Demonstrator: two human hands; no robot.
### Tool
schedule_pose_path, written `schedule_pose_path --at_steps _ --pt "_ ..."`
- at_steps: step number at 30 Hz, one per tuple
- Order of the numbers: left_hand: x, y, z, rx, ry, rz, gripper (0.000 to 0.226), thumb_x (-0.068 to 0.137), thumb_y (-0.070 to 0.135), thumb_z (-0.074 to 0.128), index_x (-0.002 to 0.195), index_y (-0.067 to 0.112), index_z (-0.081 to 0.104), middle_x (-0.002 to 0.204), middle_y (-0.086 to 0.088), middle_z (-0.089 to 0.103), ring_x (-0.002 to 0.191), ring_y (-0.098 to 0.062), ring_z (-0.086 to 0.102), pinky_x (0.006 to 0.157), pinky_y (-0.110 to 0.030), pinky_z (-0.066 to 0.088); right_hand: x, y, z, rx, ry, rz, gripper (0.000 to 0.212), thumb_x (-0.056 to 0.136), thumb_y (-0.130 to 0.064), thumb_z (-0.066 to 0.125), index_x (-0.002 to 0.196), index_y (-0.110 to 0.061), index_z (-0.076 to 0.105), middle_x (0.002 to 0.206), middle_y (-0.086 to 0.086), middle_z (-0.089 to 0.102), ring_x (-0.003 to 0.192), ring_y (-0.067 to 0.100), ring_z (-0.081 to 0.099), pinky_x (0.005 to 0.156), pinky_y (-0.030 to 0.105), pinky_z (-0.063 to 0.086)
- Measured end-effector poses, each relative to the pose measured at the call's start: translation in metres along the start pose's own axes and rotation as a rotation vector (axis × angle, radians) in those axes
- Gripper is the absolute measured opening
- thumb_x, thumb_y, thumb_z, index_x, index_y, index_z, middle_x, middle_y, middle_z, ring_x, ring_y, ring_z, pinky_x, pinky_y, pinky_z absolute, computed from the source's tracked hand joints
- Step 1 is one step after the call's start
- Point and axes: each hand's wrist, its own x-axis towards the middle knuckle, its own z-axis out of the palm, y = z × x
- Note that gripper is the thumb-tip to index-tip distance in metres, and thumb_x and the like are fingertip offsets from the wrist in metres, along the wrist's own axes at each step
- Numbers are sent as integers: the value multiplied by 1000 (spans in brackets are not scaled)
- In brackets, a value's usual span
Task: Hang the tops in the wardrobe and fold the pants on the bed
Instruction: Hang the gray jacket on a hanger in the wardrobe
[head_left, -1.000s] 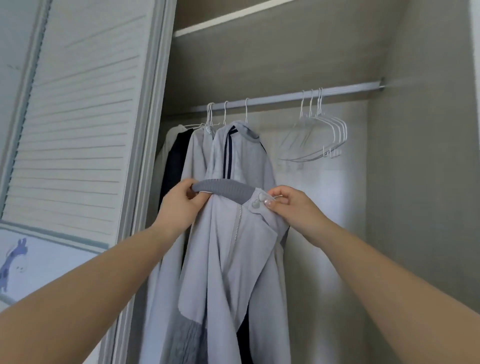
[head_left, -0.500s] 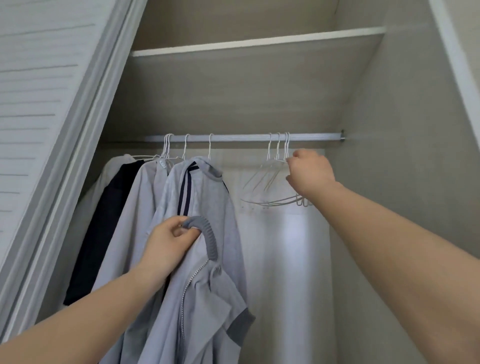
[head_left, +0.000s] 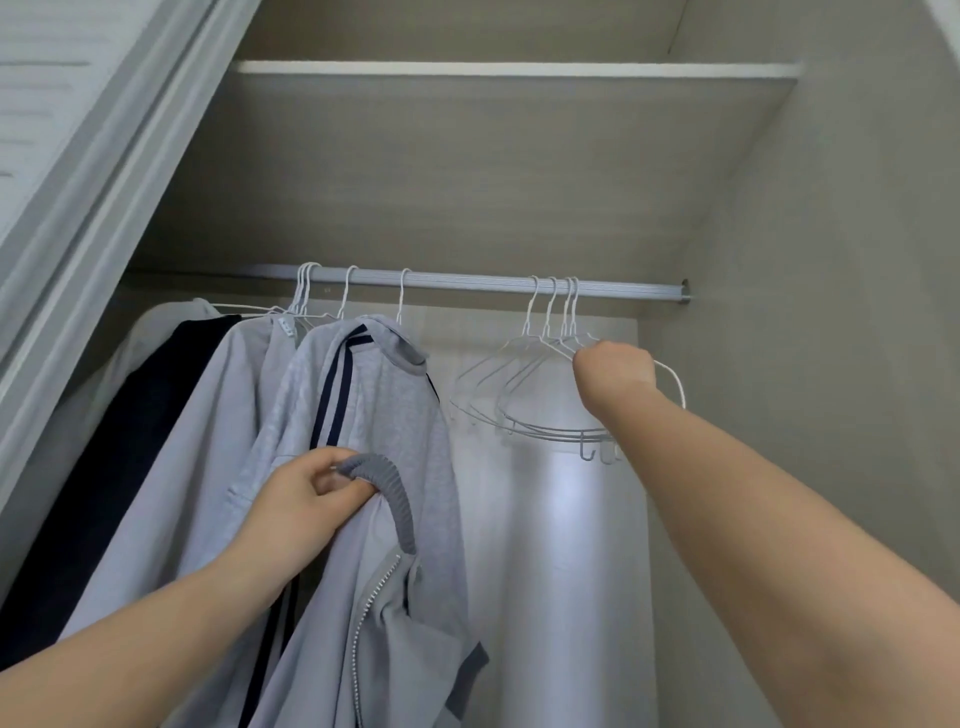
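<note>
Several tops already hang at the left of the grey metal wardrobe rail (head_left: 467, 280). The left hand (head_left: 306, 499) grips the light grey zip-up top (head_left: 374, 623) by its ribbed collar, below the rail; it looks unhung. The right hand (head_left: 613, 369) clenches one of the empty white wire hangers (head_left: 519, 395) beneath the rail's right part. No pants or bed show.

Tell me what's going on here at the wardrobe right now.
A person is partway through hanging a top. The left hand grips a light grey zip jacket by its dark ribbed collar, while the right hand grasps one of the empty white hangers on the rail. Several tops already hang at the left.
</note>
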Motion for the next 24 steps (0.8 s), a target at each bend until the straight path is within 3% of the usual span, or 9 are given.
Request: schedule_pose_path --at_steps 4,8,13,15,18,22,24 --pt "2 -5 -3 -20 1 -10 11 84 2 67 88 12 70 76 -1 75 67 1 67 61 -5 47 9 -9 8 69 10 17 29 86 0 47 106 -14 62 105 6 65 95 27 62 65 28 38" --pt "5 -12 -6 -27 -24 -13 11 85 3 67 88 13 70 77 -1 75 70 -1 68 62 -6 48 22 -20 12 490 -8 185 20 87 -2 41 91 -12 58 99 11 65 79 28 53 67 28 41" --pt "4 -19 -10 -79 -95 -39 15 88 -1 62 91 11 69 82 -4 75 76 -9 70 62 -9 49 22 -28 6 815 116 293 22 95 -14 39 106 -8 58 97 13 62 78 28 47 67 29 36" --pt "0 -23 -14 -147 -115 -68 18 90 -4 57 96 9 67 87 -6 75 81 -13 71 67 -14 53 12 -27 2 924 128 290 22 97 -21 41 103 -10 59 93 12 63 80 29 50 67 30 37" --pt "-8 -27 -20 -236 -127 -152 19 92 -4 53 102 7 64 94 -11 73 89 -22 69 82 -33 53 -20 -23 -2 1046 125 250 22 97 -28 46 92 -15 63 79 5 59 83 30 56 68 29 38" --pt "-19 -24 -24 -264 -119 -181 18 90 -8 53 101 4 61 91 -10 72 82 -17 67 79 -30 52 -86 -19 0 1195 73 241 19 96 -34 49 96 -24 66 58 -11 49 56 11 44 52 26 30" --pt "-28 -22 -27 -233 -137 -182 19 89 -9 53 99 5 61 88 -6 71 81 -14 66 78 -26 52 -121 -20 0 1275 25 232 16 95 -33 51 92 -28 66 47 -14 47 48 9 39 50 25 29"
